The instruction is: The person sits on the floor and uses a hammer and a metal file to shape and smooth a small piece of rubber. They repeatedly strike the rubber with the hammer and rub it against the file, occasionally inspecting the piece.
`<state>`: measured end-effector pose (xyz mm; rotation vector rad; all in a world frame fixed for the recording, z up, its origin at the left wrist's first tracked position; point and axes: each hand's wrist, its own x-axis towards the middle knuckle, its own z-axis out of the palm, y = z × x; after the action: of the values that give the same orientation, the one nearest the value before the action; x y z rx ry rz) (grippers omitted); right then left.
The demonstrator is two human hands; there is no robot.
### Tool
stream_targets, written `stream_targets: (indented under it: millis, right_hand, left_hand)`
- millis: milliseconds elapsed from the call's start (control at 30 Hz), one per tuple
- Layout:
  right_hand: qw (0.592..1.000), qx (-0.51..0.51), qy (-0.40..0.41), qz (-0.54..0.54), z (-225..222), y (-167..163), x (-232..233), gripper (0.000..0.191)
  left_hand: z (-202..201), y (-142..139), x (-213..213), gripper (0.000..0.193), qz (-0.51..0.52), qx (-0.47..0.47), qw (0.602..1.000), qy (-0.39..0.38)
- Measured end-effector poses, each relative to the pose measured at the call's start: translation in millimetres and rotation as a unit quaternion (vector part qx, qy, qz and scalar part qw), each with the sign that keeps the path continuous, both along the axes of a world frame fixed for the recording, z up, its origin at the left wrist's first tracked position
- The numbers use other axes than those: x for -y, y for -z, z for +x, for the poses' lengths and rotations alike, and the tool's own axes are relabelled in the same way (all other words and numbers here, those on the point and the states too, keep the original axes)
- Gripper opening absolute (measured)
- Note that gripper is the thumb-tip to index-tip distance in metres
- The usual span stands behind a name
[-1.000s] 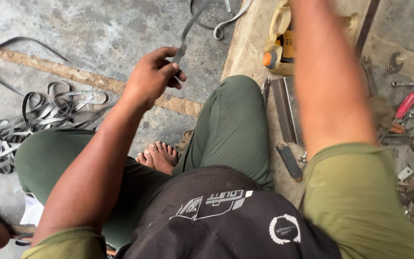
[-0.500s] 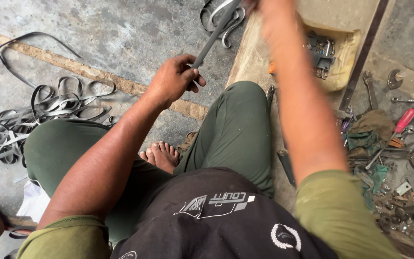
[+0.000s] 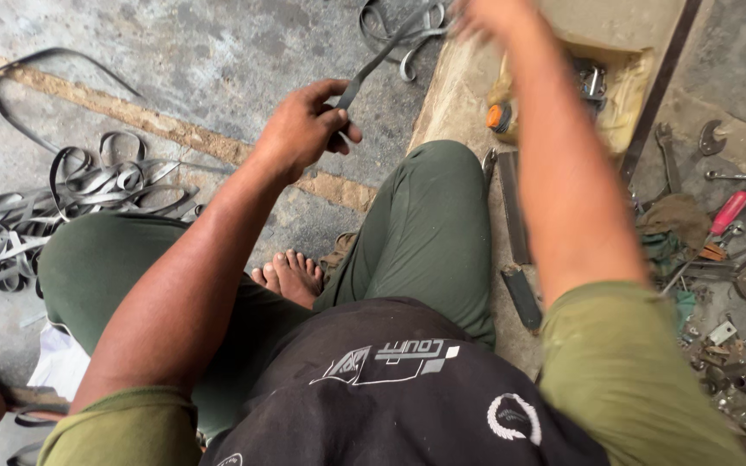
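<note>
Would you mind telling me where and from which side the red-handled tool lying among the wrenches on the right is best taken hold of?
Judging by how it lies, take the red-handled tool by its red grip, coming down from above. The handle is the thickest, most exposed part and lies slanted on the floor, while its lower end runs into the clutter of small metal parts. The right hand is the nearer one; the left hand already holds a metal strip.

We see a thin, flat, dark grey metal strip stretched taut and slanting up from lower left to upper right above the concrete floor. Its lower end sits pinched in our left fist; its upper end seems to curl into loops, though blur hides the detail.
</note>
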<state>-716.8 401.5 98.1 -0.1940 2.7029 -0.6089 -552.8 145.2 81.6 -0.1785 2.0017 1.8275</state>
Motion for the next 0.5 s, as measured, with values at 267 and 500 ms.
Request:
stream_targets:
  millis: [267,500]
  right_hand:
    - [0.808,0.26,0.171,-0.5,102.4,75.0,70.7,0.032]
    - [0.937,-0.075,0.148,-0.308,-2.9,26.7,16.7,0.03]
  left_hand:
    - [-7.8,7.4,-13.7,0.057,-0.008,0.025,1.0,-0.014]
    - [-0.4,-0.3,-1.0,0.025,-0.066,-0.024,0.997,0.037]
